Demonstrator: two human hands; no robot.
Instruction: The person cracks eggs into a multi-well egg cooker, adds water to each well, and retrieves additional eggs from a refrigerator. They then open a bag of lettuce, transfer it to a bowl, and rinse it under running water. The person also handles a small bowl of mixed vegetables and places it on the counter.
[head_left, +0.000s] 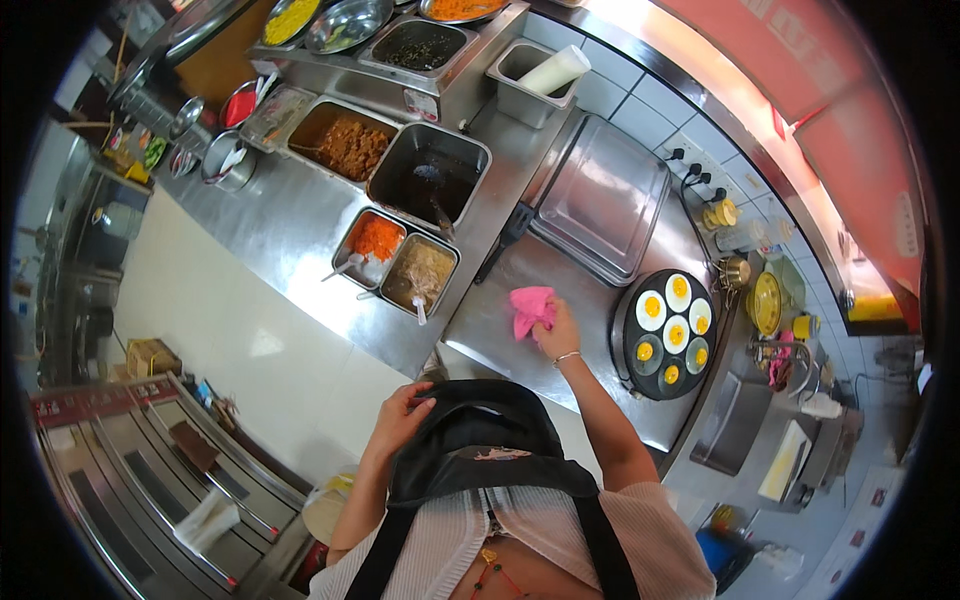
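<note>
My right hand (559, 330) grips a bunched pink cloth (532, 309) on the stainless steel counter (495, 360). To its right a round black egg pan (619, 349) holds several frying eggs (676, 334), some with white set and some still clear around the yolk. Beyond the hand lies a black spatula (506, 241), next to a rectangular steel pan with a flat lid (600, 202). My left hand (405, 416) hangs at the edge of my black apron (480, 420), fingers slightly apart and nothing seen in them.
Left of the cloth stand steel tubs of shredded carrot (377, 238), pale shreds (424, 270), brown chunky food (352, 146) and dark sauce (427, 172). A sink (731, 424) with a tap is at the right. Plugs and cables (697, 180) run along the tiled wall. A slatted steel cabinet (150, 480) stands lower left.
</note>
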